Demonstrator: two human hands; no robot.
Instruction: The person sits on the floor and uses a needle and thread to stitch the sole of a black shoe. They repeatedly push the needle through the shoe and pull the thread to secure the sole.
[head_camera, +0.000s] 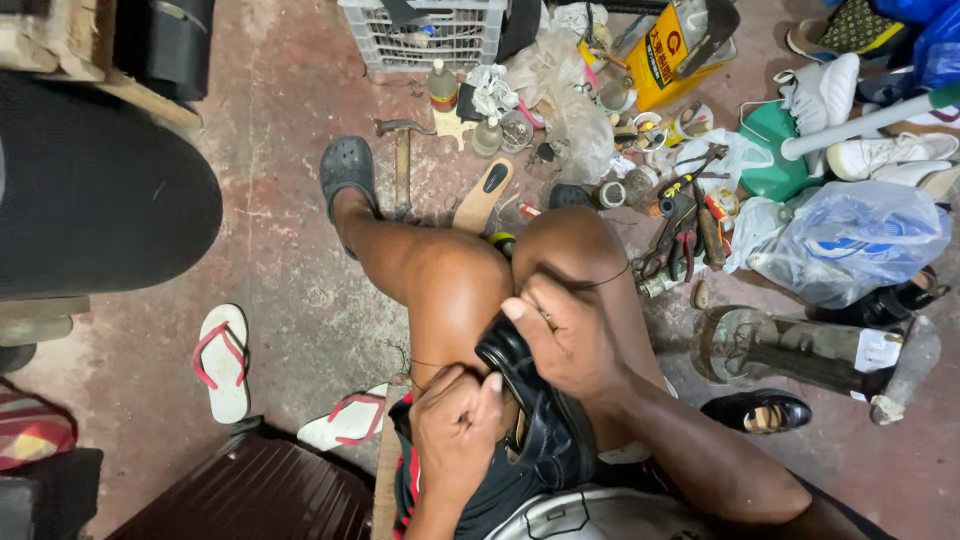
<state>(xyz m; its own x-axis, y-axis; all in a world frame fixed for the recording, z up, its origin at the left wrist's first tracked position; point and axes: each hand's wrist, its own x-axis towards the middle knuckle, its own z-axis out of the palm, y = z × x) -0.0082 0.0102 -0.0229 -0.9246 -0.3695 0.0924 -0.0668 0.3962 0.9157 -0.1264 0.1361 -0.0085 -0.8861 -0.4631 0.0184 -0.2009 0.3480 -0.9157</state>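
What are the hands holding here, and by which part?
A black shoe, braced between the knees: left hand grips its side edge, right hand presses over its upper end.

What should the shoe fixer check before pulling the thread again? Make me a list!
1. Black shoe held between the knees: ok.
2. Left hand gripping the shoe's edge: ok.
3. Right hand on the shoe: ok.
4. Thread free of tangles: cannot tell, only a thin strand over the knee shows.
5. Needle in the fingers: cannot tell, hidden.
6. Hammer out of the way on the floor: ok.
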